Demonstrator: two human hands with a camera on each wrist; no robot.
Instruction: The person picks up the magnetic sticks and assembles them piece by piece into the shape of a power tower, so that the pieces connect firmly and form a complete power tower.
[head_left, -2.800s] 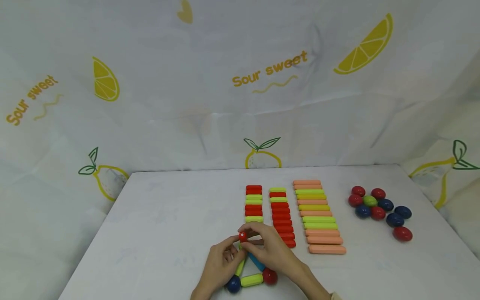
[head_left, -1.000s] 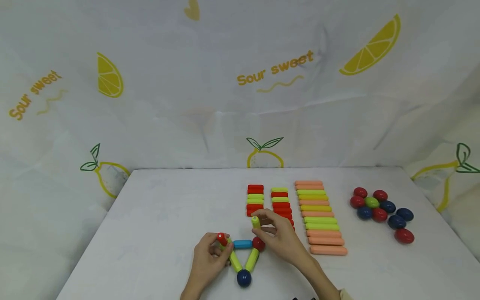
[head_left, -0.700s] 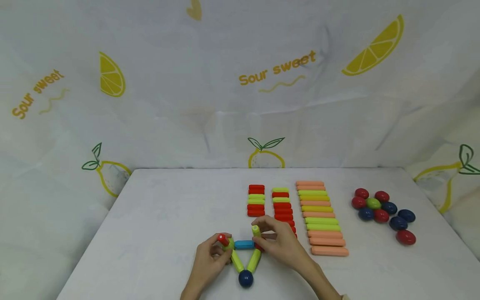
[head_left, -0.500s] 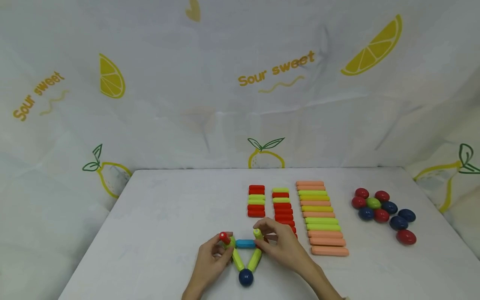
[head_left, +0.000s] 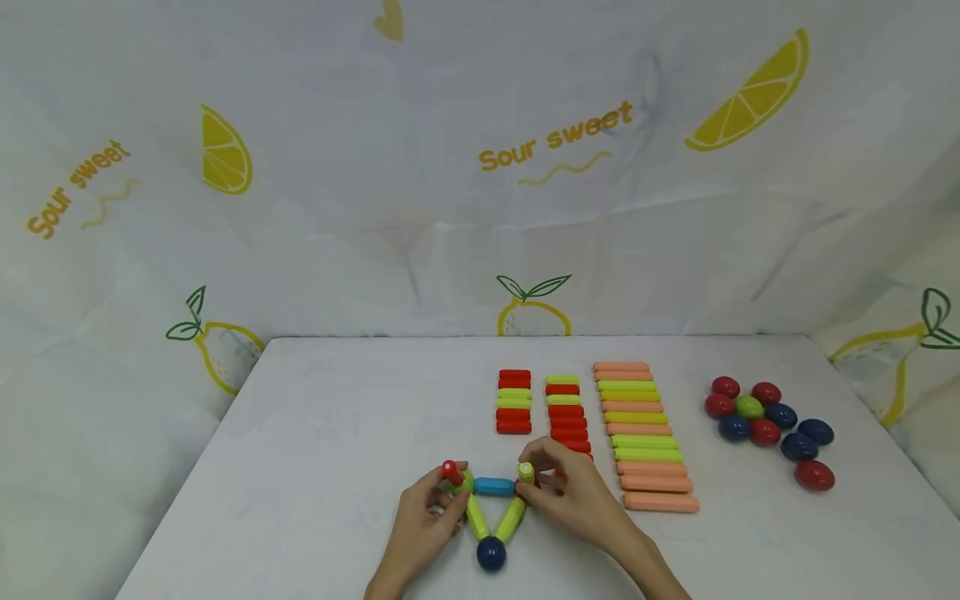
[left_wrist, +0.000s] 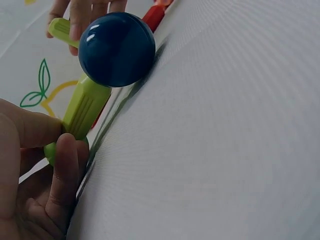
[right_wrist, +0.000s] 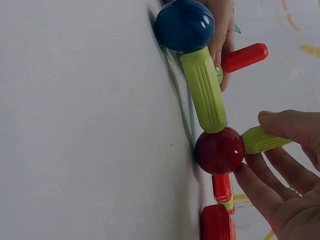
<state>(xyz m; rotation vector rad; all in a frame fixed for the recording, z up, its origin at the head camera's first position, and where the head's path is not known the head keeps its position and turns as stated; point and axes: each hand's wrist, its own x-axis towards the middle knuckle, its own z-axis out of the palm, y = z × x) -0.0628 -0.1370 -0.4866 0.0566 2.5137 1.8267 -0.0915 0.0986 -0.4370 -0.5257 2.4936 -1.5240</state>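
- The triangle [head_left: 492, 512] of sticks and balls lies flat on the desk [head_left: 337, 433], at 6 o'clock from the sorted rows [head_left: 570, 425], between the two hands.
- The left hand [head_left: 420, 521] pinches the green ball at the 10 o'clock corner, where a red stick [head_left: 452, 472] stands up. If that pinch twists, the red stick could tip off its joint.
- The right hand [head_left: 581, 500] holds a green stick [head_left: 526, 473] by thumb and forefinger, upright on the red ball [right_wrist: 219, 150] at the 2 o'clock corner. The right wrist view shows stick and ball touching, though I cannot tell whether the joint has truly taken (the fingers hide its far side).
- Let go too early, or on a lean, and the green stick may fall towards 12 o'clock and knock the near ends of the rows.
- Pressing down on the red ball could push it outward and pull it away from the blue stick [head_left: 494, 486].
- The blue ball [left_wrist: 117, 49] at 6 o'clock is held by no finger; a sideways nudge from either wrist could swing the whole triangle round.
- The loose balls [head_left: 765, 421] at 3 o'clock sit well apart and look out of danger.
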